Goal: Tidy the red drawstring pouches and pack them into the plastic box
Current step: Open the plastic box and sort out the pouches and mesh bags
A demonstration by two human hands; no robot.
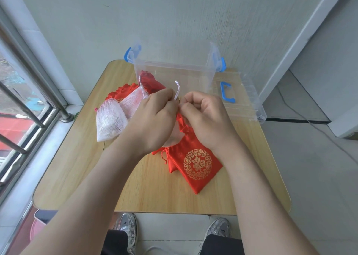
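My left hand (155, 119) and right hand (205, 117), fingers curled, pinch a thin white drawstring cord (177, 90) above the glossy red satin drawstring pouches (195, 167) lying on the light wooden table (77, 167). The top pouch bears a gold ring emblem around one Chinese character. Behind, the clear plastic box with blue latches (174, 68) stands by a grey wall (174, 12).

— Red pouches (195, 165)?
— Four: two near, stacked; one far left; one inside the box (174, 68).
— White mesh bags (110, 119)?
— Two left; perhaps a third mid-table, mostly hidden. One lid (242, 103), right.
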